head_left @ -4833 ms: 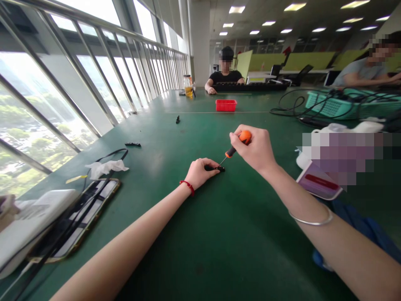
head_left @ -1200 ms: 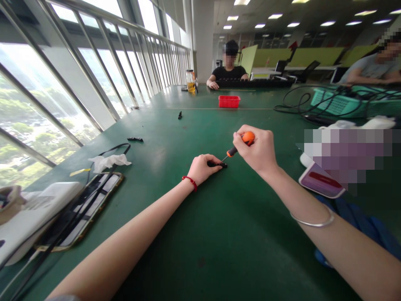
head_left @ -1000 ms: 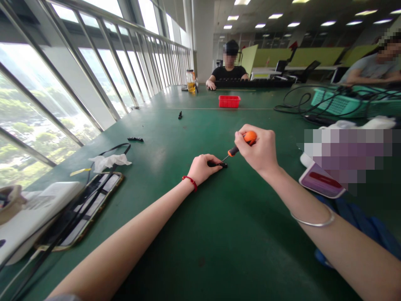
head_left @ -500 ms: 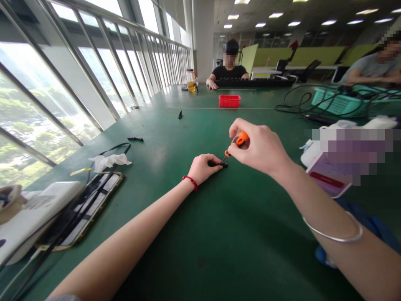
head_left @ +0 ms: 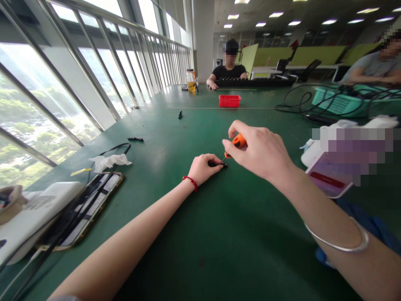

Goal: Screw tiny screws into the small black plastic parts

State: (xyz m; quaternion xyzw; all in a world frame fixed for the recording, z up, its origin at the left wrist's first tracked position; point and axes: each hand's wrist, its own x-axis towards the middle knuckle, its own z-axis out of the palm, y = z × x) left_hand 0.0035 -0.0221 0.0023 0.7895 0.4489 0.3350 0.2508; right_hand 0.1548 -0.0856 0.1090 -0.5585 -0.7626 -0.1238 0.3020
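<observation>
My left hand (head_left: 204, 168) pinches a small black part (head_left: 223, 165) against the green tabletop (head_left: 188, 234); the fingers cover much of it. My right hand (head_left: 261, 150) is closed around the orange and black handle of a screwdriver (head_left: 239, 141). Its thin shaft slants down to the left, and the tip meets the black part beside my left fingertips. Whether it sits in a screw is too small to tell.
A red box (head_left: 229, 101) stands farther back. Small black pieces (head_left: 135, 139) lie to the left. A phone (head_left: 90, 211) with cables is at left, a teal basket (head_left: 341, 102) with cords at right. A person (head_left: 230, 69) sits across the table.
My right hand has turned a little on the screwdriver, its thumb shifting to the left and up. My left hand and the black part have stayed in place.
</observation>
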